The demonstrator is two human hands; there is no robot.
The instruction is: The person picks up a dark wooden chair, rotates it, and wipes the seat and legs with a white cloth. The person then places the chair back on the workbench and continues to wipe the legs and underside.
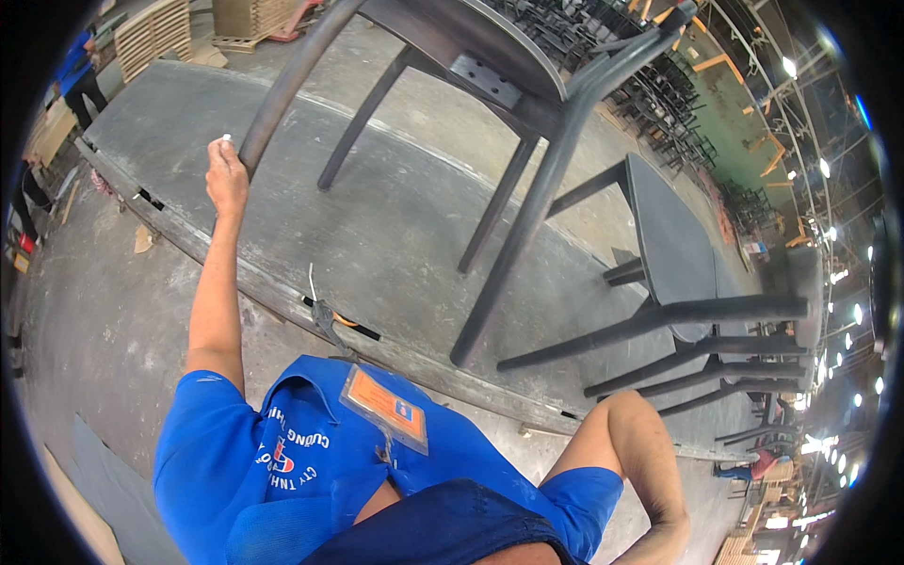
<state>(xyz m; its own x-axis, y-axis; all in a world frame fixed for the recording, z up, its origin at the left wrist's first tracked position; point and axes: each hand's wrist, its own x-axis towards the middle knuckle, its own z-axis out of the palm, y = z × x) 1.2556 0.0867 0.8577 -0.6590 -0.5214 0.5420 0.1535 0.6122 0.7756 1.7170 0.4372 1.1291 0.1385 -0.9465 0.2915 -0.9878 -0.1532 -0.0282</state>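
Observation:
My left hand (226,179) is raised at the end of a stretched arm, beside the front leg of a dark grey wooden chair (292,85). Its fingers are curled closed, and a small white piece (227,138) sticks out at the top of them. What this piece is, I cannot make out. The hand seems to touch the leg, or nearly so. The chair stands on a long grey worktable (377,226), its seat underside and a bracket plate showing. My right arm (650,461) bends at the elbow and runs out of the lower edge, so its hand is hidden.
More dark chairs (673,245) stand along the table to the right. A cord with a grey connector (325,315) lies at the table's near edge. Wood stacks (155,38) and another person (80,75) are at the far left; many chair frames (659,104) fill the back.

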